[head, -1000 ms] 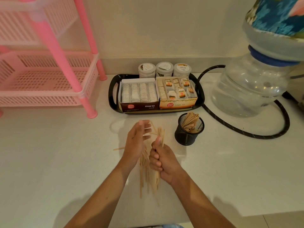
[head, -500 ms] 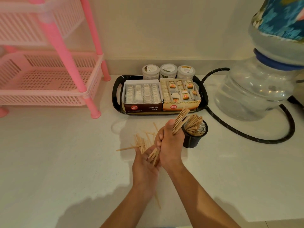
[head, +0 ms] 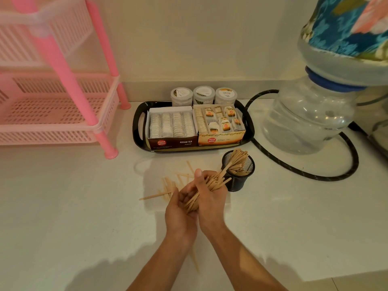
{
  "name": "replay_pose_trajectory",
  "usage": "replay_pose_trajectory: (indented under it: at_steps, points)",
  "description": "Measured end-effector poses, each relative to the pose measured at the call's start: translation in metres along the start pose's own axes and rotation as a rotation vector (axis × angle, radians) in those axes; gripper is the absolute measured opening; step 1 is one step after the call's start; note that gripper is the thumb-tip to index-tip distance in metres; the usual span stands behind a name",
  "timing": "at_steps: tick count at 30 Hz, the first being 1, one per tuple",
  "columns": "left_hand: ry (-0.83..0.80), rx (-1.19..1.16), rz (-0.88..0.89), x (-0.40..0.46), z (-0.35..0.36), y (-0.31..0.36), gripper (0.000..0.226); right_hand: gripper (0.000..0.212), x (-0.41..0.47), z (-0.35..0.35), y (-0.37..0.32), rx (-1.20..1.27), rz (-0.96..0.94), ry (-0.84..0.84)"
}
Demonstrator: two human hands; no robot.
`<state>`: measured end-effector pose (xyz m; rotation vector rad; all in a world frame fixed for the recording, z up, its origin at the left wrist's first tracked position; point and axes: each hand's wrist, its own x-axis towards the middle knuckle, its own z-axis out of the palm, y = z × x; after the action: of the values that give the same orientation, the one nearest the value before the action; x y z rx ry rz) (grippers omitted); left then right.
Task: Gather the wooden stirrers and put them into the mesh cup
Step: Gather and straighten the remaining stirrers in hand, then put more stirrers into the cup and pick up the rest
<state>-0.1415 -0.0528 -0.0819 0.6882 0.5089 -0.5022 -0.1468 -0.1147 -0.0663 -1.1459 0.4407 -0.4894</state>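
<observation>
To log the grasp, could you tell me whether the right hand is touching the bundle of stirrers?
Touching. The head view shows the right hand with its fingers curled round the bundle of stirrers, whose tips point toward the mesh cup.
</observation>
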Motion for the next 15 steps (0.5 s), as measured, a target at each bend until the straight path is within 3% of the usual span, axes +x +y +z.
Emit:
replay_pose_trajectory:
  at_steps: [3, 8, 15]
  points:
    - [-0.070, 0.020, -0.023, 0.000, 0.004, -0.005, 0.051, 0.048, 0.001, -0.004, -0.002, 0.093, 0.024, 0.032]
    - [-0.227, 0.155, -0.014, -0.005, 0.010, -0.015, 0.053, 0.046, 0.004, -0.008, -0.010, 0.102, 0.057, 0.123]
    - [-0.284, 0.559, 0.299, 0.009, 0.016, -0.017, 0.021, 0.047, 0.034, -0.033, -0.047, 0.235, 0.009, 0.261]
